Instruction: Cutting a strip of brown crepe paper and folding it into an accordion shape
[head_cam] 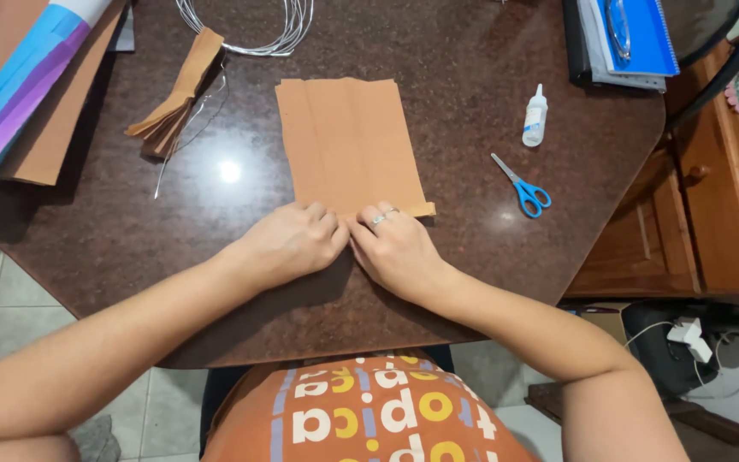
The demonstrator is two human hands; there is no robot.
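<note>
While both hands press the sheet's near edge:
Left hand [294,241]: fingers curled — pinching brown paper sheet [349,145].
Right hand [395,248]: likewise, apparently pinching — touching the left.
Scissors [521,185]: right of grip.

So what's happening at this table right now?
A person presses both hands, the left hand and right hand, onto the near edge of a creased brown paper sheet lying flat on a dark table. Blue-handled scissors and a small glue bottle lie to the right, untouched. A folded brown paper bundle sits to the left.
</note>
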